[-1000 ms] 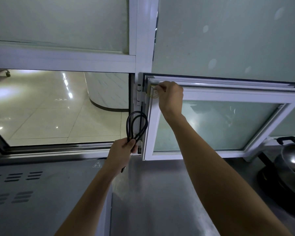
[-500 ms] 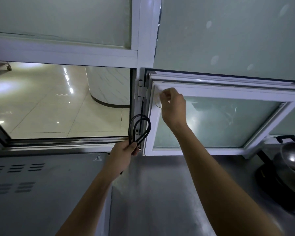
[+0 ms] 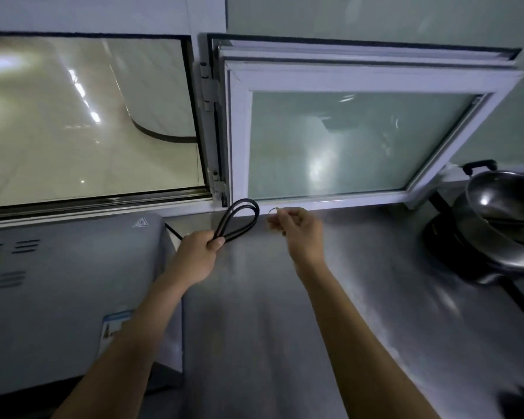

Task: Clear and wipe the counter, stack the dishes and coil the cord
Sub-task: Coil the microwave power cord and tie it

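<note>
Centre frame, over the steel surface (image 3: 254,328): left hand (image 3: 198,255) clenches the looped black cord (image 3: 239,219); right hand (image 3: 300,231) pinches a small thin ring (image 3: 272,209) just beside it.

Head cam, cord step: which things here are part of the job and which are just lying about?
In the job:
- looped black cord, gripped by left hand
- small thin ring-like band, pinched by right hand
- bare steel counter

Lying about:
- steel wok on black burner
- grey vented appliance
- open white-framed window
</note>
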Tool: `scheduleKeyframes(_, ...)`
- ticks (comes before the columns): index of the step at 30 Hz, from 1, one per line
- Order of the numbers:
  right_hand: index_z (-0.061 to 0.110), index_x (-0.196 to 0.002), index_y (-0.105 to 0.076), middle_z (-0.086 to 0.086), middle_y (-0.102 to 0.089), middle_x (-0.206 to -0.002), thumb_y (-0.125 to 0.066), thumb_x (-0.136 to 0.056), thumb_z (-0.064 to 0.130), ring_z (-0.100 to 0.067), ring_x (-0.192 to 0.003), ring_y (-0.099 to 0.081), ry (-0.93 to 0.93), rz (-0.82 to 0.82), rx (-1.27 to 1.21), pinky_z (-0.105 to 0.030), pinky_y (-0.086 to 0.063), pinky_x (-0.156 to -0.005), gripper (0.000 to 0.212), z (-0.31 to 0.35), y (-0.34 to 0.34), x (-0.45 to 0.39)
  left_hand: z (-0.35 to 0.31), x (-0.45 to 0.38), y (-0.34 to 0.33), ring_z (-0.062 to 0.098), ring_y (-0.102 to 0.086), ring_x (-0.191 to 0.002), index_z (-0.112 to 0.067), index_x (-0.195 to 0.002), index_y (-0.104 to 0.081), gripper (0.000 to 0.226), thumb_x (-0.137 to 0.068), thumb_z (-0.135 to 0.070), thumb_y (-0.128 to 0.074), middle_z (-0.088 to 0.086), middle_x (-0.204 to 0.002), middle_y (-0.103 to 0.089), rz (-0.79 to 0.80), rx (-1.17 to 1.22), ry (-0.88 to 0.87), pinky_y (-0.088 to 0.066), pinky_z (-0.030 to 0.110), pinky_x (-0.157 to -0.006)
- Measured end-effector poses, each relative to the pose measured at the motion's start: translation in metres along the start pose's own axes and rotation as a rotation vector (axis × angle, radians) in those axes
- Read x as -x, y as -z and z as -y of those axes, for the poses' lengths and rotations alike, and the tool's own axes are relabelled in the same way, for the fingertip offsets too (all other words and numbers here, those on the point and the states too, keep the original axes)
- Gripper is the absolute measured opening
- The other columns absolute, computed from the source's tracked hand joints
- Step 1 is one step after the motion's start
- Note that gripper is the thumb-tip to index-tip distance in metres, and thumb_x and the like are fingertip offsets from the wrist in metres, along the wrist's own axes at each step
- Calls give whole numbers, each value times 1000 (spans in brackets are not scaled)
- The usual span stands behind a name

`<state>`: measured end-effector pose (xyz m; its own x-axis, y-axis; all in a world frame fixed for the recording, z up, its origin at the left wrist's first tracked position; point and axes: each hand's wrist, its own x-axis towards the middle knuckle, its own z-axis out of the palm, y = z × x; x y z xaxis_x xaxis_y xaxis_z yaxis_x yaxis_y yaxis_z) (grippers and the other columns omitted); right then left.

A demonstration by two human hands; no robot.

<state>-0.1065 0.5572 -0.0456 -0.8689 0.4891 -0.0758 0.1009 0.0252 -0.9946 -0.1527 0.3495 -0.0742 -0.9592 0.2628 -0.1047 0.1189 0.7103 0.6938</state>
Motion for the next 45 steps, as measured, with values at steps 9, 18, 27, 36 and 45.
scheduleKeyframes(9, 2, -103, -68, -9, -77, -92, -55, -99, 16, -21, -84, -73, -210, 85, -270, -28, -44, -72, 20, -17, 12, 15, -1, 2, -7, 14, -50, -60, -12, -72, -60, 35, -103, -27, -50, -6, -64, -56, 5, -81, 30, -36, 30, -57)
scheduleKeyframes(18, 10, -90, -64, -10, -73, -82, -51, -102, 19, -23, -82, -70, -228, 97, -342, -31, -44, -75, 19, -20, 14, 20, 2, 0, -10, 17, -58, -70, -10, -79, -66, 33, -103, -26, -50, -3, -75, -65, 4, -58, 15, -37, 31, -63)
scheduleKeyframes(27, 9, -98, -61, -5, -67, -80, -55, -100, 16, -18, -77, -65, -305, 117, -459, -29, -45, -72, 9, -17, 18, 26, 2, 2, -11, 22, -63, -81, -4, -87, -69, 33, -103, -25, -50, -1, -84, -69, -11, -40, 11, -46, 35, -73)
scheduleKeyframes(36, 9, -97, -63, -15, -71, -118, -38, -105, 19, -27, -111, -68, -365, 238, -667, -31, -46, -81, 28, -3, 21, 36, 7, 2, -11, 24, -66, -84, -7, -88, -70, 33, -103, -28, -50, 2, -87, -72, -14, -48, -1, -52, 41, -80)
scheduleKeyframes(45, 5, -120, -59, -4, -66, -119, -42, -99, -2, -31, -116, -66, -270, 236, -691, -33, -48, -83, 28, -12, 21, 38, 4, 3, -11, 23, -65, -83, -5, -87, -69, 33, -103, -27, -49, 1, -86, -71, -17, -55, 2, -50, 39, -77)
